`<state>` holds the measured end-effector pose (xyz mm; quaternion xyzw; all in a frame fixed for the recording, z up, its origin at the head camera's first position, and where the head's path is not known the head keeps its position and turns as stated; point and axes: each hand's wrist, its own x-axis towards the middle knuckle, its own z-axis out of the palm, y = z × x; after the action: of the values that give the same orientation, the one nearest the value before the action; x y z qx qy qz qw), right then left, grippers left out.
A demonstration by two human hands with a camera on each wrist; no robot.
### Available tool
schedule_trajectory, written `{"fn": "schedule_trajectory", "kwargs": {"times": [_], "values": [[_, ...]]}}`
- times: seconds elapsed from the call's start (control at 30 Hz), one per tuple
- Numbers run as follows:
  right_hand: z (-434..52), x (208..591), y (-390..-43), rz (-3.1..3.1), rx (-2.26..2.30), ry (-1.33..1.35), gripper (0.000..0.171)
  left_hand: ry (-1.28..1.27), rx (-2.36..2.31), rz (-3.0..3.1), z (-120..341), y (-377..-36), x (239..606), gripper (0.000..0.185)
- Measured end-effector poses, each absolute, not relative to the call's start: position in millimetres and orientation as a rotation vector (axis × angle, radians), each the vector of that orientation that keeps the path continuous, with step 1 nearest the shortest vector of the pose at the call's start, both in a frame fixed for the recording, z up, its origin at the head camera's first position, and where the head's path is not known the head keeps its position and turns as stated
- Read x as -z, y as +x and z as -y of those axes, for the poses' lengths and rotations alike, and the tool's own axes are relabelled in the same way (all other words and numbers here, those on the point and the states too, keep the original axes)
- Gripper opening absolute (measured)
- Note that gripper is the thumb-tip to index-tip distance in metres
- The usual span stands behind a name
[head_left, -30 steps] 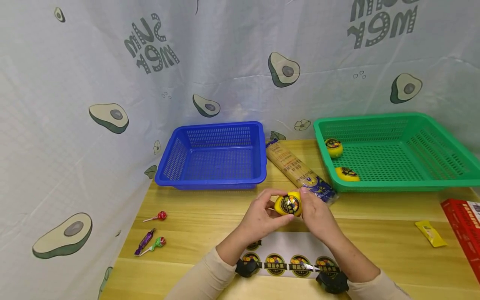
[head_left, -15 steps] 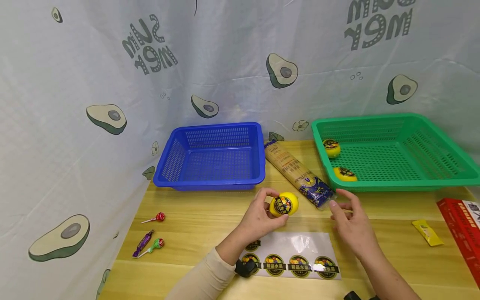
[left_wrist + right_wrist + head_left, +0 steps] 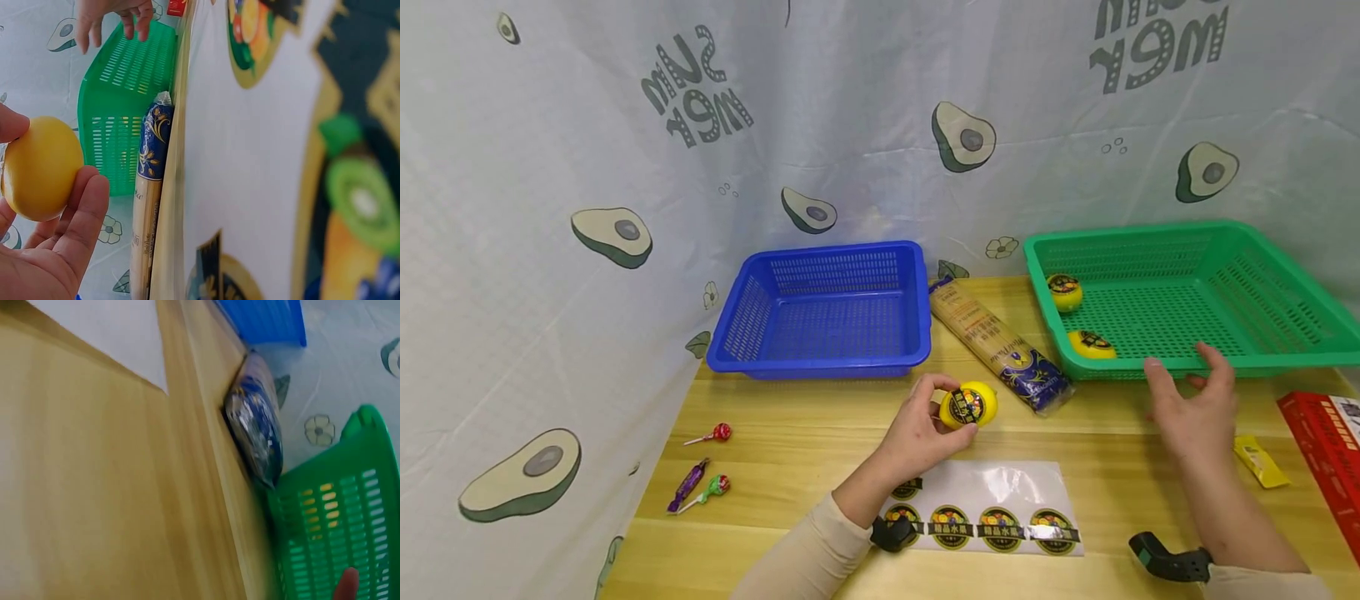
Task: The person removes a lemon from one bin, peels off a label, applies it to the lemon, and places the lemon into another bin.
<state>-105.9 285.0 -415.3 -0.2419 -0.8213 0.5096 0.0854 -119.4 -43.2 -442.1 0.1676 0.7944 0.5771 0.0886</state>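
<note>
Lemon (image 3: 968, 405) label: head view only

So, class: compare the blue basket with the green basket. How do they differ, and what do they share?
The blue basket holds nothing; the green basket holds two yellow stickered fruits. The blue basket looks smaller, the green one wider. The blue one sits left of the noodle packet, the green one right, by the open right hand. Both are perforated plastic, rectangular, on the wooden table.

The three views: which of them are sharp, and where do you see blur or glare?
Head view: sharp and evenly lit, with glare on the sticker sheet and wide-angle bending at the edges. Left wrist view: the lemon is fairly sharp, the near sheet very blurred. Right wrist view: blurred overall, including the noodle packet and green basket.
</note>
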Motion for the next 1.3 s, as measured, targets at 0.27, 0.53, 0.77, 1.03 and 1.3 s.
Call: {"fn": "schedule_trajectory", "kwargs": {"times": [0.27, 0.53, 0.77, 1.03, 1.3], "values": [[-299.6, 416.0, -116.9, 2.446, -1.561, -0.816, 0.081, 0.494, -1.726, -2.361, 43.9, -119.2, 440.3, 0.055], [-304.6, 426.2, -123.3, 2.286, -1.77, -0.751, 0.079, 0.485, -1.73, -2.377, 47.7, -121.2, 436.8, 0.055], [-301.3, 429.9, -122.1, 2.152, -1.85, -0.828, 0.078, 0.538, -1.712, -2.341, 41.3, -126.4, 426.6, 0.056], [-298.4, 432.1, -122.0, 2.129, -1.774, -0.896, 0.074, 0.826, -1.575, -2.388, 1.9, -156.9, 389.9, 0.059], [-296.9, 432.1, -123.5, 2.156, -1.739, -0.879, 0.073, 0.912, -1.21, -2.611, -60.5, -206.9, 352.7, 0.061]]}}
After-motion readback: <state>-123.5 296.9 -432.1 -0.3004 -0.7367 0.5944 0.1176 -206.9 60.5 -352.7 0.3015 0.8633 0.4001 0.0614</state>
